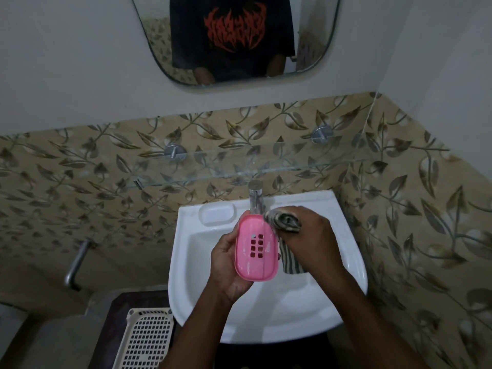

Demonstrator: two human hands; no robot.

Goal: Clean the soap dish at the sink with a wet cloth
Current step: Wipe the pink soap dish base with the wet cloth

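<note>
While the left hand (227, 262) holds the pink soap dish (256, 249) over the bowl of the white wash basin (186, 265) at the middle of the frame, its thumb (235, 230) lies along the dish's left rim. Its fingers curl underneath the dish, with one tip showing at the right rim. The dish is tilted with its hollow side and its block of drain slots facing up, its far end just below the chrome tap (256, 195). Just right of it, the right hand (311, 230) grips a bunched striped cloth (286, 222), fingers (300, 213) curled tightly round the wad. The wad touches the dish's upper right corner, and a loose tail of the cloth hangs down beside the dish's right rim. Whether the cloth is wet cannot be told. Bare basin shows below and to the right of the forearms, and the basin's moulded soap recess (217, 214) sits to the upper left of the dish. A glass shelf (292, 167) juts from the leaf-patterned tiles (80, 166) above the tap, with a mirror (149, 27) at the top of the frame. The tiled side wall stands close to the basin's right rim. A perforated plastic basket (143, 339) stands at the lower left, beside the basin's front edge, and a metal pipe (77, 262) sticks out of the wall at the left.
</note>
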